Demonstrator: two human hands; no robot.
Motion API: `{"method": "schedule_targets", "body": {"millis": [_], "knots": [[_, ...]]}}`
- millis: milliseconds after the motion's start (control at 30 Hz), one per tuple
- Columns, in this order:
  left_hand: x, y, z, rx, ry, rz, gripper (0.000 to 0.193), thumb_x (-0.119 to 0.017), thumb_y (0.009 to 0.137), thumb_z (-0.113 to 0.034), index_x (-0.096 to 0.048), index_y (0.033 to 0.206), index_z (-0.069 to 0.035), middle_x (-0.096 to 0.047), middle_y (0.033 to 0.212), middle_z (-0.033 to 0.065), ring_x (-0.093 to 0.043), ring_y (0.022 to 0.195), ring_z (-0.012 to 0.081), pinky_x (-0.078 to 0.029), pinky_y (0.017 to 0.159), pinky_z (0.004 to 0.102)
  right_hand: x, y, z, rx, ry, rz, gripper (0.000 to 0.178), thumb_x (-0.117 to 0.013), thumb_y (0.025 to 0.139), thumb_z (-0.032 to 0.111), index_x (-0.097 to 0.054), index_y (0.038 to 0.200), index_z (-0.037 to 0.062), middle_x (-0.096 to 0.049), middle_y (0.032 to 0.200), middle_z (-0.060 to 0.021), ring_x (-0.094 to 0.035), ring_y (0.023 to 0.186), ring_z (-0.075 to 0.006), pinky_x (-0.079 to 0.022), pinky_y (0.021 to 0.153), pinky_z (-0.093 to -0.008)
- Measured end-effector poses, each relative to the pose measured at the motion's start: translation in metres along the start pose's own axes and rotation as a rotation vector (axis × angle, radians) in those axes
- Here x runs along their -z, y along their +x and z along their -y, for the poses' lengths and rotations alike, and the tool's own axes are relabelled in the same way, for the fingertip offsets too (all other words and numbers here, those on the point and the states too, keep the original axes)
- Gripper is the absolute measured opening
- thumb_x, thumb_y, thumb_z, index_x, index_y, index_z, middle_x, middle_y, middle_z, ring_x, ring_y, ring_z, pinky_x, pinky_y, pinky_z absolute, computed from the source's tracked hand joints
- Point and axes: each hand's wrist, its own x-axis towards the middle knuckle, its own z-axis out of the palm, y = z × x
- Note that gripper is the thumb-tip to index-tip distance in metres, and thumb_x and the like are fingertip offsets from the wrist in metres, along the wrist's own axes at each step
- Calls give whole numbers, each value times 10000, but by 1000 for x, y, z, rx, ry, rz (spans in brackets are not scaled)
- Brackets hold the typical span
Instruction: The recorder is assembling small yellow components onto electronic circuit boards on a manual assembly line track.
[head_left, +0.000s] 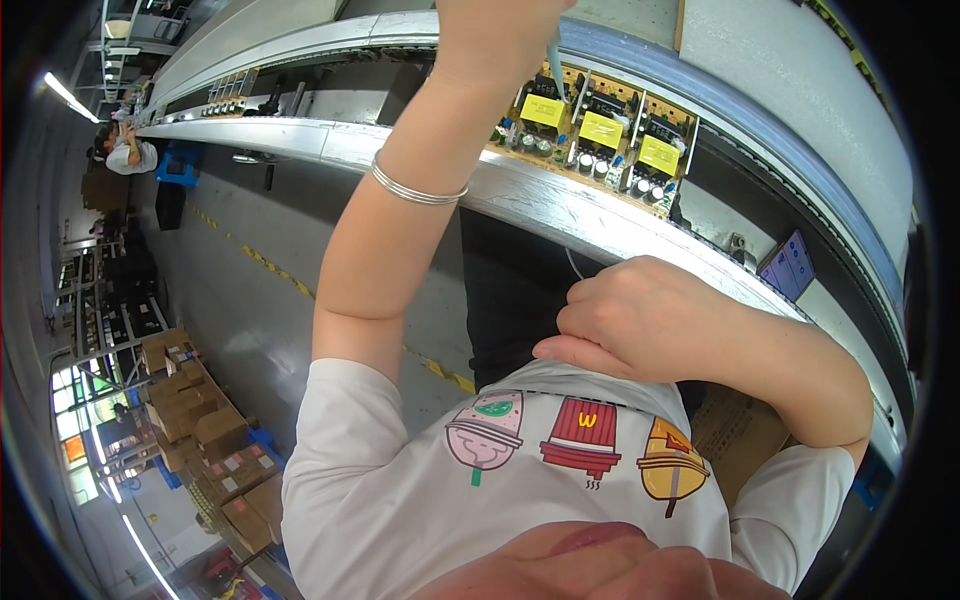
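My left hand (505,38) reaches over the conveyor line, partly cut off by the upper edge. It is closed round a slim, tapered blue-green tool (555,68), whose kind I cannot tell. The tool's tip points down at the circuit boards (568,158), close to the yellow-topped transformers (600,129). Beside these sit silver-topped capacitors (592,166) and upright metal plates. Whether the tip touches a part I cannot tell. My right hand (630,315) rests in front of my belly, its fingers curled in; whatever lies inside them is hidden.
A silver conveyor rail (560,205) runs between me and the boards. To the right, a phone-like lit screen (788,265) stands within the line. Cardboard boxes (215,435) are stacked at the lower left. Another person (130,152) sits far left near a blue stool (178,165).
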Motion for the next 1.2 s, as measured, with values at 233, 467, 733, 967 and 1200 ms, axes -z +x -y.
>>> {"method": "schedule_targets", "body": {"millis": [233,467,733,967,1200], "knots": [[-69,-21,22,141,-371,-354,245,-644,1016,-302,-535,936,-98,-408,542,-71,-344,387,37,-281,347,198,3,6,3,1,-12,3,432,-590,1011,318,-673,704,26,-635,688,-108,-607,595,-302,-496,583,-348],[-57,0,11,235,-619,-198,235,-640,1019,-292,-539,958,-88,-438,577,-60,-384,419,50,-321,374,208,8,11,11,15,-41,23,412,-598,1006,301,-682,713,24,-644,691,-105,-606,588,-297,-494,579,-341],[-80,-9,-11,-169,623,-140,232,-640,1018,-296,-562,1009,-78,-448,594,-57,-393,427,58,-334,382,215,13,18,29,-34,-7,55,398,-607,998,291,-689,714,24,-657,694,-101,-600,570,-293,-494,575,-336],[-39,26,-20,119,-583,179,223,-656,1008,-297,-577,1011,-89,-437,573,-60,-369,409,49,-304,368,203,12,22,27,-37,4,59,393,-610,995,288,-692,716,24,-657,694,-101,-600,568,-292,-493,573,-333],[-27,24,-36,152,-237,111,215,-657,1008,-288,-577,1000,-89,-451,569,-53,-359,399,43,-287,360,197,11,24,21,-30,0,58,385,-614,990,286,-693,718,25,-659,697,-101,-608,586,-293,-497,581,-336]]}}
